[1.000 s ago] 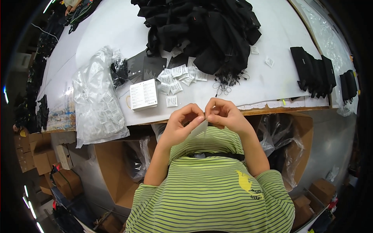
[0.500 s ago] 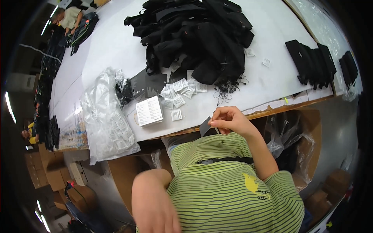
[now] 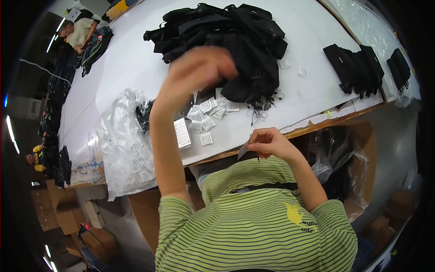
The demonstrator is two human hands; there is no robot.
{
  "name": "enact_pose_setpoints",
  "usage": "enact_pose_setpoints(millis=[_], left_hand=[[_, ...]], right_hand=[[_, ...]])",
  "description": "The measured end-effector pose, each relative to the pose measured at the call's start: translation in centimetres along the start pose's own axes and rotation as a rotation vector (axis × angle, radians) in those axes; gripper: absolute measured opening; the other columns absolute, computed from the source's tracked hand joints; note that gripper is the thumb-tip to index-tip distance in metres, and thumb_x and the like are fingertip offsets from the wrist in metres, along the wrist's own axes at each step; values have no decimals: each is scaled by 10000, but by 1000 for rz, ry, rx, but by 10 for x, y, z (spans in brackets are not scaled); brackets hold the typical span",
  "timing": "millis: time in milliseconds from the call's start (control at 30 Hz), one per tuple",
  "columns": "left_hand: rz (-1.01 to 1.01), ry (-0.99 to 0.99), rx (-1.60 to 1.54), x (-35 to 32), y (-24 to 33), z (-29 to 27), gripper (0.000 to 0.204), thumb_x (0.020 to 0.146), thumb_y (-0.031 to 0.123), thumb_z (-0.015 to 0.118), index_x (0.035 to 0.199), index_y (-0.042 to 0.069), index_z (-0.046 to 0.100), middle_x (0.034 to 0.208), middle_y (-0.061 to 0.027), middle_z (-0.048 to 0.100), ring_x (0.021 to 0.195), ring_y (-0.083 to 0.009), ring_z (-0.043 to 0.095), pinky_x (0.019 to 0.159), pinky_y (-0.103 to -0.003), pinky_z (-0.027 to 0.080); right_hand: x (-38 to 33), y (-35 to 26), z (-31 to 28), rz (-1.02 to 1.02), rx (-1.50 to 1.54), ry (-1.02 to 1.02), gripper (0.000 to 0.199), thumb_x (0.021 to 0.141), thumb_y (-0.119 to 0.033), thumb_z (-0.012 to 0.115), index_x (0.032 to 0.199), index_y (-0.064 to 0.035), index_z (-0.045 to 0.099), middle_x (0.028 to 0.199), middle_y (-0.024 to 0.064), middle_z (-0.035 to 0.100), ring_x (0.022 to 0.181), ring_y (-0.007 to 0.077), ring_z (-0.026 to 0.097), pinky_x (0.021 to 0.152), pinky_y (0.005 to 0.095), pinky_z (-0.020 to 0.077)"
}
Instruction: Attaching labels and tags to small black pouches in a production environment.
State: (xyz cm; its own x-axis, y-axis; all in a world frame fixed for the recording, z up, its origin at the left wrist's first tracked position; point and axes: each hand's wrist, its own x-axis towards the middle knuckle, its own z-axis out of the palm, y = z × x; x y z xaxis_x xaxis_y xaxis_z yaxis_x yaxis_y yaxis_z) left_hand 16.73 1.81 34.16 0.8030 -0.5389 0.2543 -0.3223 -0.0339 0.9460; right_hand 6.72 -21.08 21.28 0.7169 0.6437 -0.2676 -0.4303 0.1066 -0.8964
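Observation:
My right hand [image 3: 273,144] is closed in a pinch at the near table edge, holding a dark hang tag [image 3: 243,151]. My left hand [image 3: 199,68] is blurred by motion, stretched over the near left side of a heap of black fabric items [image 3: 253,45]; its fingers cannot be made out. Below the heap lie several small white packets [image 3: 208,105] and a tangle of black tag strings [image 3: 261,108]. A white box [image 3: 182,134] with print on it stands partly behind my left forearm.
A clear plastic bag of white packets [image 3: 124,145] hangs over the table's near left edge. Black folded items [image 3: 354,70] lie at the right. Under the table is an open carton [image 3: 362,158] with clear plastic. Another person [image 3: 83,34] works at the far left.
My left hand has swung up from beside my body, out over the table to the black heap. My right hand stays near the edge with the hang tag, which has tilted.

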Motion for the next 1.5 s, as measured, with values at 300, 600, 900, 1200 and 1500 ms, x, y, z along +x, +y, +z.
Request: enact_pose_setpoints(millis=[300,600,900,1200,1500], left_hand=[[90,402,1183,47,-124,-55,249,714,249,747,849,71,640,1002,-23,578,998,-250,492,858,-361,410],[-117,204,450,-11,-79,19,172,723,133,752,835,20,686,704,-5,543,685,-92,509,664,-244,410],[-425,506,-154,-98,-96,75,230,834,94,618,1044,24,683,822,-31,679,672,-58,547,554,-200,389],[-580,501,-57,-127,-86,86,173,794,87,681,956,34,712,672,36,611,518,0,352,460,-182,276],[-374,692,169,-136,-86,100,94,804,73,661,863,0,649,739,8,618,558,-36,415,525,-196,344]], right_hand=[[3,3,0,-53,5,191,115,843,-137,661,848,-25,638,554,-2,560,449,32,481,399,172,325],[41,-9,-7,-259,-169,483,116,837,-128,662,821,-19,627,573,-41,525,489,19,453,444,181,313],[49,1,16,-342,-521,497,83,807,-117,684,802,-38,660,532,-46,508,480,12,382,453,201,264],[39,11,24,-228,-705,376,102,760,-161,671,808,-72,686,493,30,533,426,113,475,446,252,343],[36,3,28,-135,-362,245,140,817,-118,664,924,-38,623,622,-29,519,552,48,467,533,196,372]])
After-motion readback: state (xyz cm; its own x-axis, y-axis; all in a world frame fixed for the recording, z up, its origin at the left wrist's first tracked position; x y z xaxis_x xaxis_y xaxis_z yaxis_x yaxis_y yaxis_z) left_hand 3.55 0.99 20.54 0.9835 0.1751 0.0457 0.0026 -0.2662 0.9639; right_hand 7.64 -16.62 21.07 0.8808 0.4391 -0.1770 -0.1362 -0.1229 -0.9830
